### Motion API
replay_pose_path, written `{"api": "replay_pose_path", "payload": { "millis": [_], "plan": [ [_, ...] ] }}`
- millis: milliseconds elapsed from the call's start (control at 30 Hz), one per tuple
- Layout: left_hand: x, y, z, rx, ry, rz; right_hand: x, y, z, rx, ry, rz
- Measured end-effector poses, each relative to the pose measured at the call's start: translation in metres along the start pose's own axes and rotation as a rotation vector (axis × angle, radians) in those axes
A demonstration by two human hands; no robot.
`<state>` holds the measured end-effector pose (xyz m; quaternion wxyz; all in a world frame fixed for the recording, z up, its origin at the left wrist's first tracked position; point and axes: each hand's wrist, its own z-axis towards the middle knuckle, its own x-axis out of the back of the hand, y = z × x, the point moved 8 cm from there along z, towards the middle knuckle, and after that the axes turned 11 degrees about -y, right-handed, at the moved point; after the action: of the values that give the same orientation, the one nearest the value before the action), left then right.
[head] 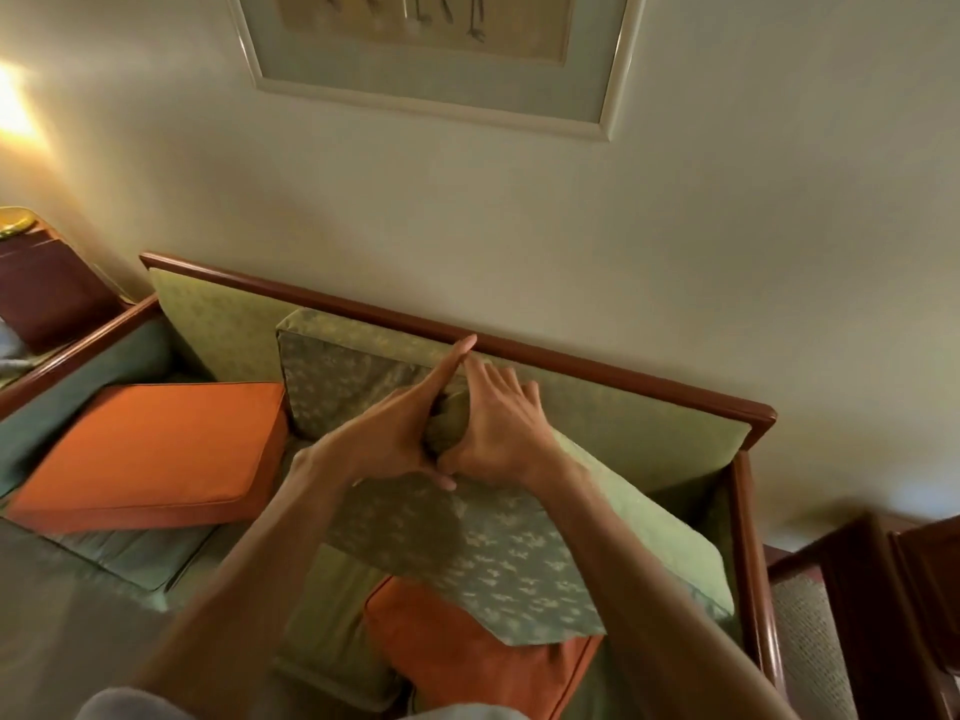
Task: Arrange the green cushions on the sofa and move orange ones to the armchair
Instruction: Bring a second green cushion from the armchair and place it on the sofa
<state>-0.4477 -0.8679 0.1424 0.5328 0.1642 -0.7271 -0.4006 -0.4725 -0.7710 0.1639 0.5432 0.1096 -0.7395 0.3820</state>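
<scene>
Two green patterned cushions stand against the sofa back. The left green cushion [343, 376] is upright; the right green cushion [524, 558] leans forward over an orange cushion [467, 662] at the front. A second orange cushion [156, 449] lies flat on the left seat. My left hand [400, 433] and my right hand [493, 433] meet at the seam between the two green cushions. Their fingers are spread and press on the fabric. Neither hand clearly grips anything.
The sofa [613, 376] has a dark wooden frame and stands against a cream wall. An armchair [810, 646] with a wooden arm is at the right edge. A wooden side table [47, 288] is at the left, and a framed picture [431, 59] hangs above.
</scene>
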Motion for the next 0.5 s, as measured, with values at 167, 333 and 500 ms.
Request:
{"api": "replay_pose_path", "payload": {
  "millis": [167,333,500],
  "plan": [
    [0.011,-0.075,-0.037,0.095,0.034,-0.020,-0.081,0.054,0.011,-0.125,-0.136,0.100],
    [0.037,-0.172,-0.066,0.379,-0.065,0.083,-0.130,0.119,-0.002,-0.291,-0.316,0.029],
    [0.041,-0.252,-0.082,0.656,-0.115,0.320,-0.160,0.127,0.008,-0.338,-0.310,-0.025]
  ]
}}
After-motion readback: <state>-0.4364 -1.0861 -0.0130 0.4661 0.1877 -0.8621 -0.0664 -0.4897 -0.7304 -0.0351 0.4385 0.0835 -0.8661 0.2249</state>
